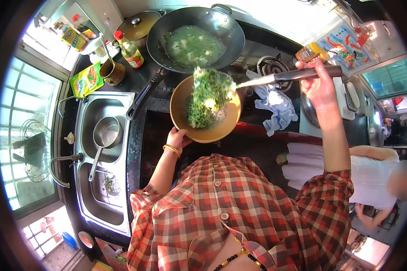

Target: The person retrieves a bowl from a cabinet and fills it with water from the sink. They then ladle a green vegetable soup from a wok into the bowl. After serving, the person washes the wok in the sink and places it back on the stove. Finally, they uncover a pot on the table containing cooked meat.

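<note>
My left hand (178, 139) grips the near left rim of a yellow-brown bowl (220, 133), which is tilted beside the wok. In my right hand (317, 84) is the dark handle of a metal utensil (257, 80), perhaps a ladle or spatula. Its head is hidden by leafy greens (210, 88) over the bowl, and more greens lie inside. Just beyond the bowl, a large dark wok (230, 44) stands on the stove. It holds greenish soup (193, 47) with pale pieces and bits of leaf in it.
Left of me, a double steel sink (130, 203) holds a saucepan (107, 132). The wok's long handle (144, 98) points towards me. A sauce bottle (129, 49) and a lidded pot (139, 25) stand beyond. A blue cloth (278, 108) lies near the right burner (274, 69). Another person (369, 176) is at right.
</note>
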`<state>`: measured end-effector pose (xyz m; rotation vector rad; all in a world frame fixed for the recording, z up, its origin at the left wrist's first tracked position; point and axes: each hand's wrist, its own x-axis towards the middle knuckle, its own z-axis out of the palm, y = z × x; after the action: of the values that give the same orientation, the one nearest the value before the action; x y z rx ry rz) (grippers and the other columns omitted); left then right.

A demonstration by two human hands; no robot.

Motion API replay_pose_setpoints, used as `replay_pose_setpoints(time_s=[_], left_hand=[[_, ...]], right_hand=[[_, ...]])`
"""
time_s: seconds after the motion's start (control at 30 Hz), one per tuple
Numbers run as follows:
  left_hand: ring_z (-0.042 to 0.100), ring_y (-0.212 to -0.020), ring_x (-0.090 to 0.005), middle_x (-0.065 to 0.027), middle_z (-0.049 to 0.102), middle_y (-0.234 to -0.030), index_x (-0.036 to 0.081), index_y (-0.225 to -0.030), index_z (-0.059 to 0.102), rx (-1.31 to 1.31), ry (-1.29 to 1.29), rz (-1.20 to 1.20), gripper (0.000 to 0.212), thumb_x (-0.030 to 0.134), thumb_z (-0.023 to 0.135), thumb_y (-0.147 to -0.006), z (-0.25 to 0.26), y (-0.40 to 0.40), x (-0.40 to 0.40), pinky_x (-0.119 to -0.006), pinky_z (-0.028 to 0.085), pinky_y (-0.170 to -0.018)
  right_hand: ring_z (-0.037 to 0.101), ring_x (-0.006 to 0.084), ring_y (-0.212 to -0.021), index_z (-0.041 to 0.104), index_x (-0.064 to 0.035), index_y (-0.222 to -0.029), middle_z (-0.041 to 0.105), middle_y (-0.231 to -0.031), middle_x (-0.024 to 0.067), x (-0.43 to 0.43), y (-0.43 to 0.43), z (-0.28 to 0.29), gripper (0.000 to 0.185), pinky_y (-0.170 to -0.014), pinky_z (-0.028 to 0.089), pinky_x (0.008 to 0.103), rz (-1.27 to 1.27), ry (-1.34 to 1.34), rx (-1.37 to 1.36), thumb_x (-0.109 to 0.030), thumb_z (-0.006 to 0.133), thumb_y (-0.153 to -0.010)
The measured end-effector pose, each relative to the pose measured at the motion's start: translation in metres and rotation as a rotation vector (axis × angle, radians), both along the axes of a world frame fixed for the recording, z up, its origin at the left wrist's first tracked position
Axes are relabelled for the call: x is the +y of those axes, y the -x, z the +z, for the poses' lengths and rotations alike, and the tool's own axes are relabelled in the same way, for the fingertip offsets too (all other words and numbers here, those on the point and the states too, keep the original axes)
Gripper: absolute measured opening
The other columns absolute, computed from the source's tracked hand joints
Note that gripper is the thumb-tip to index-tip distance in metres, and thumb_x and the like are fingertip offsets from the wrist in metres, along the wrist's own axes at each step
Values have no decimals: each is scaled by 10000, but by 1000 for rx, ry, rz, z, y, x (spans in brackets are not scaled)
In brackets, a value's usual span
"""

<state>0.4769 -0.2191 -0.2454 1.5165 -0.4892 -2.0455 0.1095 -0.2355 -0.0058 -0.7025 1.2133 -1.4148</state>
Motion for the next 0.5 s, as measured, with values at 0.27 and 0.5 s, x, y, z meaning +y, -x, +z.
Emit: replay_pose_setpoints(time_s=[0.27, 0.5], left_hand=[[604, -750, -192, -78, 587, -885, 52, -1022, 452, -5, 0, -9, 247, 73, 491, -778, 1, 3, -1, -347, 527, -650], [602, -764, -187, -74, 584, -894, 57, -1025, 456, 12, -8, 24, 255, 69, 500, -773, -13, -1, 0, -354, 527, -657]], right_hand=[[565, 133, -555, 506, -55, -809, 610, -805, 89, 14, -85, -8, 59, -455, 445, 233, 425, 291, 592, -55, 537, -758], [591, 206, -558, 495, -68, -692, 598, -838, 106, 32, -118, 30, 104, -478, 460, 260, 924, 812, 1130, -70, 599, -685]])
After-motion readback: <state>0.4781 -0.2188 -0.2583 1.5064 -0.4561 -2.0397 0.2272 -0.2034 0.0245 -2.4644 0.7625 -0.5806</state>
